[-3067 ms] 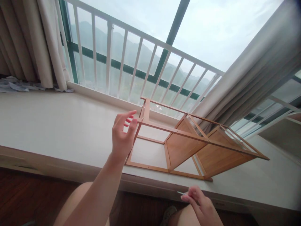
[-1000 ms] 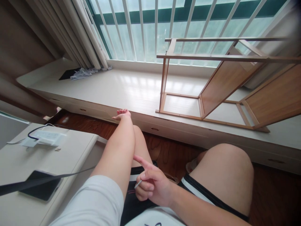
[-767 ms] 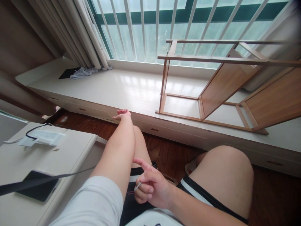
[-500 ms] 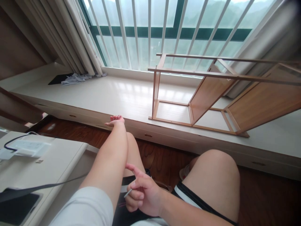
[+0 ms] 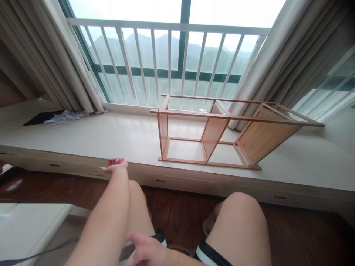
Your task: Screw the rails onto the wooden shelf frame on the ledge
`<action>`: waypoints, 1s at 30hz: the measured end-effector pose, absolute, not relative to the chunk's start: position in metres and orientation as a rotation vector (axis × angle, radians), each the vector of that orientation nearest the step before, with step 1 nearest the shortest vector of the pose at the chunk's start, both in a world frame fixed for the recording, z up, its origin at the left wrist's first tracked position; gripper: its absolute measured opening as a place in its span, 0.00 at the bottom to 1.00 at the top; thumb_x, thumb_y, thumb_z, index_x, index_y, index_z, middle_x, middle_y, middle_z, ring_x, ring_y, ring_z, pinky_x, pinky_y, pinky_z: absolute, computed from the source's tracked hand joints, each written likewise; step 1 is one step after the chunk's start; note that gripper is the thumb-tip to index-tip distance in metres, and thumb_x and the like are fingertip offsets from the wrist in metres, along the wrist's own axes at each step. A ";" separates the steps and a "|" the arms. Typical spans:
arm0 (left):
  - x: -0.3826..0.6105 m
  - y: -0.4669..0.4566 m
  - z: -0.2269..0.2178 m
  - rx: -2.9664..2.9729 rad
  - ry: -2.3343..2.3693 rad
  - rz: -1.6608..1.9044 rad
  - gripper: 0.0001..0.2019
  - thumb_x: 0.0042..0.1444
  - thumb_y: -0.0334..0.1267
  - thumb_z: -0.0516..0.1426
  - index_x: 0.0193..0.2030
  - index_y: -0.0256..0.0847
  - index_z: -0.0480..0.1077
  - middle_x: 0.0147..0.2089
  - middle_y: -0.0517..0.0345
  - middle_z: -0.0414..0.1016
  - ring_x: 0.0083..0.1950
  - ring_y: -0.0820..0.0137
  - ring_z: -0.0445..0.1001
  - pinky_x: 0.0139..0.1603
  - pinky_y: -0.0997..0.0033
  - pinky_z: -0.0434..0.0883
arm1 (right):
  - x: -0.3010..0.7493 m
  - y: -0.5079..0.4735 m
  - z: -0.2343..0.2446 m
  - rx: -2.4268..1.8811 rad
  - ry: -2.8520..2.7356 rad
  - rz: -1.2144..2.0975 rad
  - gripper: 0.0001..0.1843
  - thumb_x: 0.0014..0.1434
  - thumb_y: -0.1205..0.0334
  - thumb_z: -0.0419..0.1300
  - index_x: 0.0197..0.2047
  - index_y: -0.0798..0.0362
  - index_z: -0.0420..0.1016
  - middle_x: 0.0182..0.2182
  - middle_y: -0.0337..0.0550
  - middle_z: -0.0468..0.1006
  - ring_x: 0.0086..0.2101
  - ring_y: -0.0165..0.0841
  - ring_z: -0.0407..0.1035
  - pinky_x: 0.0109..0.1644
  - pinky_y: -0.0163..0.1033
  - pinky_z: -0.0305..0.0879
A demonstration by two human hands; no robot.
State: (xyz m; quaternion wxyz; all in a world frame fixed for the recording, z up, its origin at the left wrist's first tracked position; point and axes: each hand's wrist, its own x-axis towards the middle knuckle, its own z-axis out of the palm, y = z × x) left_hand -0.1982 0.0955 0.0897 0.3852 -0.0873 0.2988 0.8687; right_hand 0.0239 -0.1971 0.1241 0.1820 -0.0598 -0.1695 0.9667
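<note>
My left hand (image 5: 115, 165) rests beyond my left knee, palm up with fingers loosely curled and nothing in it. It hovers just short of the white window ledge (image 5: 97, 138). My right hand (image 5: 144, 249) lies low on my lap at the bottom edge, one finger pointing left. Its other fingers are cut off and blurred, so I cannot see whether it holds anything. A light wooden shelf frame (image 5: 210, 136) lies on its side on the ledge, well right of my left hand, and neither hand touches it.
White railing bars (image 5: 155, 62) stand behind the ledge, with curtains at the left (image 5: 55, 62) and right (image 5: 277, 62). Crumpled paper (image 5: 66, 116) lies at the ledge's far left. A white desk corner (image 5: 24, 225) is at the lower left. Dark wood floor (image 5: 177, 207) lies below.
The view has tilted up and swung right, so the desk mostly left the picture. My right hand sank to the bottom edge, and the thin pin it held no longer shows. My left hand stays put.
</note>
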 end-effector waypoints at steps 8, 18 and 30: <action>-0.137 0.048 0.138 0.501 0.770 1.961 0.21 0.61 0.56 0.48 0.28 0.40 0.60 0.18 0.67 0.57 0.16 0.78 0.51 0.18 0.77 0.47 | 0.057 -0.170 0.069 -0.486 -0.630 2.081 0.31 0.39 0.42 0.70 0.37 0.48 0.58 0.09 0.28 0.65 0.09 0.24 0.52 0.17 0.29 0.46; -0.004 -0.052 0.161 1.727 0.896 0.944 0.20 0.66 0.52 0.48 0.31 0.37 0.65 0.27 0.61 0.61 0.27 0.75 0.58 0.28 0.75 0.57 | 0.154 -0.103 0.152 -1.022 -1.014 1.412 0.25 0.61 0.43 0.57 0.50 0.52 0.55 0.16 0.33 0.72 0.13 0.22 0.53 0.18 0.27 0.43; 0.012 0.000 0.219 2.076 0.489 1.100 0.16 0.69 0.39 0.44 0.30 0.39 0.63 0.29 0.59 0.68 0.32 0.73 0.66 0.37 0.71 0.60 | 0.163 -0.051 0.236 -1.119 -1.193 1.228 0.25 0.62 0.45 0.56 0.53 0.51 0.53 0.21 0.32 0.71 0.16 0.23 0.54 0.19 0.29 0.47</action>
